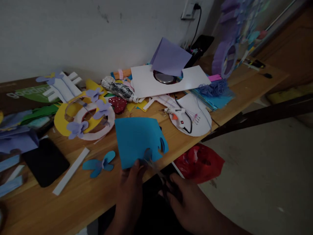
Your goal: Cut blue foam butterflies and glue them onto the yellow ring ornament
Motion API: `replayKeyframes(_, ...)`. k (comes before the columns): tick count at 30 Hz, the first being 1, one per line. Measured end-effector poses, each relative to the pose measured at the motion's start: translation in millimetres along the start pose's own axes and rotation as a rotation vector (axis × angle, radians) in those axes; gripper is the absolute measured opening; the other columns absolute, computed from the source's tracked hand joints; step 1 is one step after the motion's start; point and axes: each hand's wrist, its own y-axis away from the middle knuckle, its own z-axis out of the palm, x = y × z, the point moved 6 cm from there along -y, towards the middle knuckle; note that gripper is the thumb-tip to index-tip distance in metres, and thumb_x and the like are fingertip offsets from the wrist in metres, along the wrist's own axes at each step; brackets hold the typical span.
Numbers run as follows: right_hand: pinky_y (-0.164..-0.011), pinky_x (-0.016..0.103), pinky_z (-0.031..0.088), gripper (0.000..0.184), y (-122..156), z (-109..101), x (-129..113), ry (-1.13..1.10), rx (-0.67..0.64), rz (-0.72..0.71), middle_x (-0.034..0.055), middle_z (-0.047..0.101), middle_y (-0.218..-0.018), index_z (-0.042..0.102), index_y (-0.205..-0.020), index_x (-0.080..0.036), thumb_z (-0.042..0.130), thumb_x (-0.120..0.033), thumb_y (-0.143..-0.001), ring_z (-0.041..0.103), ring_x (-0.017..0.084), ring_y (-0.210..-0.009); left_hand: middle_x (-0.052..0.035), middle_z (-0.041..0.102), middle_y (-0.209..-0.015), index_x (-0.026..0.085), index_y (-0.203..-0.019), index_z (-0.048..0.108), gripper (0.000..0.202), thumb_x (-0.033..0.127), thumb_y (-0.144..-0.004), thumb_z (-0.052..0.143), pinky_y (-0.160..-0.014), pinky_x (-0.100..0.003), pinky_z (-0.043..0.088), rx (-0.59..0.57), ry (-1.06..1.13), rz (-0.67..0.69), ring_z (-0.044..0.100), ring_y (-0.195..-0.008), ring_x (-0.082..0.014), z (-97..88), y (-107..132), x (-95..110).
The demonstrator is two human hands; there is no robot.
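Pinching the blue sheet (137, 140) over the edge of the table (80, 209) in our left hand (130, 187) and gripping the scissors (163, 178) in our right hand (188, 199), we should turn the sheet slowly while cutting.

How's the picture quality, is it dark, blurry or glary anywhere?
Head view: dim overall; the left hand, right hand and scissors are dark, while the blue sheet stands out. Head view: the purple ring at upper right looks soft. Head view: faint sheen on the round metal disc, no strong glare.
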Motion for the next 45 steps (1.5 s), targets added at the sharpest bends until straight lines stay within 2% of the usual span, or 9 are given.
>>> replayKeyframes(4,-0.065,0.025,0.046,0.004,-1,4,-3,-0.092,0.009,-0.02,0.0027,0.07,-0.084,0.054,-0.086,-0.023,0.058,-0.022,-0.087,0.066,0.017,-0.075,-0.0117,0.077,-0.11,0.019,-0.107,0.075,0.038,0.044,-0.078,0.077,-0.089,-0.037,0.056,0.017,-0.149,0.02,0.072,-0.1,-0.0274,2.3,4,8)
replayKeyframes(9,-0.069,0.027,0.046,0.004,-14,11,1,-0.077,0.016,-0.023,0.0041,0.073,-0.09,0.059,-0.092,-0.022,0.057,-0.024,-0.088,0.068,0.019,-0.082,-0.0121,0.079,-0.096,0.015,-0.097,0.078,0.038,0.048,-0.079,0.076,-0.087,-0.037,0.057,0.055,-0.406,0.014,0.073,-0.098,-0.0309,-0.4,8,9)
replayKeyframes(15,-0.064,0.027,0.041,0.002,-20,12,11,0.004,0.016,0.0,0.0046,0.07,-0.082,0.056,-0.086,-0.02,0.056,-0.019,-0.086,0.066,0.018,-0.074,-0.0071,0.078,-0.085,0.019,-0.086,0.069,0.034,0.043,-0.067,0.086,-0.086,-0.04,0.059,0.054,0.066,-0.093,0.076,-0.085,-0.026,0.6,4,-12)
replayKeyframes(19,-0.066,0.027,0.043,0.005,-18,13,11,0.008,-0.006,0.026,0.0062,0.072,-0.088,0.059,-0.09,-0.02,0.056,-0.021,-0.087,0.067,0.02,-0.079,-0.0059,0.078,-0.087,0.02,-0.088,0.067,0.032,0.037,-0.068,0.086,-0.085,-0.043,0.06,-0.005,0.167,-0.096,0.076,-0.086,-0.0267,3.5,-2,-14)
replayKeyframes(24,-0.066,0.028,0.044,0.007,-19,13,11,-0.025,-0.041,0.032,0.0046,0.072,-0.088,0.059,-0.091,-0.021,0.059,-0.027,-0.088,0.066,0.019,-0.076,-0.0105,0.077,-0.098,0.017,-0.096,0.073,0.035,0.046,-0.077,0.078,-0.091,-0.042,0.057,-0.126,0.146,-0.158,0.073,-0.095,-0.0277,6.9,-4,-20)
replayKeyframes(30,-0.067,0.028,0.045,0.006,-20,14,9,-0.058,-0.055,-0.019,0.0052,0.072,-0.088,0.058,-0.093,-0.02,0.059,-0.023,-0.088,0.067,0.018,-0.076,-0.003,0.069,-0.062,0.018,-0.076,0.071,0.033,0.05,-0.08,0.075,-0.056,-0.027,0.051,0.012,-0.22,-0.167,0.062,-0.055,-0.0165,-5.1,4,-21)
replayKeyframes(34,-0.068,0.028,0.046,0.005,-20,15,6,-0.13,-0.043,-0.05,0.0047,0.073,-0.09,0.059,-0.093,-0.02,0.058,-0.024,-0.09,0.067,0.018,-0.079,-0.0061,0.076,-0.081,0.018,-0.091,0.074,0.032,0.046,-0.077,0.078,-0.068,-0.03,0.055,-0.001,-0.223,-0.107,0.071,-0.071,-0.0209,2.8,6,-14)
replayKeyframes(38,-0.071,0.029,0.047,0.008,-20,14,1,-0.127,-0.041,-0.052,0.006,0.072,-0.091,0.061,-0.097,-0.019,0.058,-0.025,-0.091,0.068,0.019,-0.082,-0.0078,0.078,-0.085,0.018,-0.085,0.076,0.023,0.039,-0.075,0.079,-0.082,-0.033,0.055,0.0,-0.331,-0.02,0.074,-0.085,-0.0249,6.2,6,-1)
replayKeyframes(45,-0.072,0.029,0.047,0.008,-21,13,-7,-0.081,-0.06,-0.021,0.0073,0.073,-0.093,0.06,-0.096,-0.018,0.057,-0.018,-0.089,0.069,0.02,-0.084,-0.0116,0.08,-0.096,0.015,-0.092,0.079,0.029,0.04,-0.078,0.077,-0.079,-0.033,0.055,-0.015,-0.408,-0.034,0.074,-0.085,-0.026,1.6,4,0)
